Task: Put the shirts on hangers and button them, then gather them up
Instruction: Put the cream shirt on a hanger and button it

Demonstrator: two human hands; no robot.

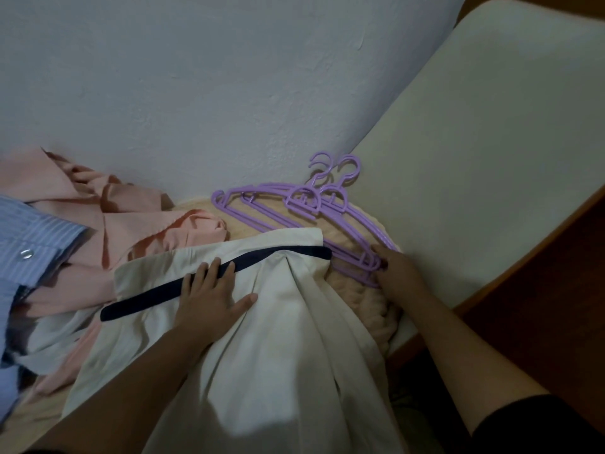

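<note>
1. The left hand (209, 296) lies flat with fingers spread on the white shirt (262, 339), pressing it down across its dark collar band (209, 276). It grips nothing, so if the shirt is tugged sideways the cloth could slide out from under the palm and bunch up.
2. The right hand (397, 268) reaches to the near end of the purple hangers (304, 208), fingers curled at their lower bars. Whether it holds one hanger or several I cannot tell.
3. The hangers lie stacked and nested on the cushion (360, 290) just beyond the shirt's collar. Lifting one could drag the others along, or their hooks could catch together.
4. The hanger ends sit close to the shirt's edge, and a bar could snag the collar on its way out.
5. The pink shirt (82, 208) and the blue striped shirt (29, 237) lie heaped at the left, overlapping the white one. Pulling on it could tangle them.
</note>
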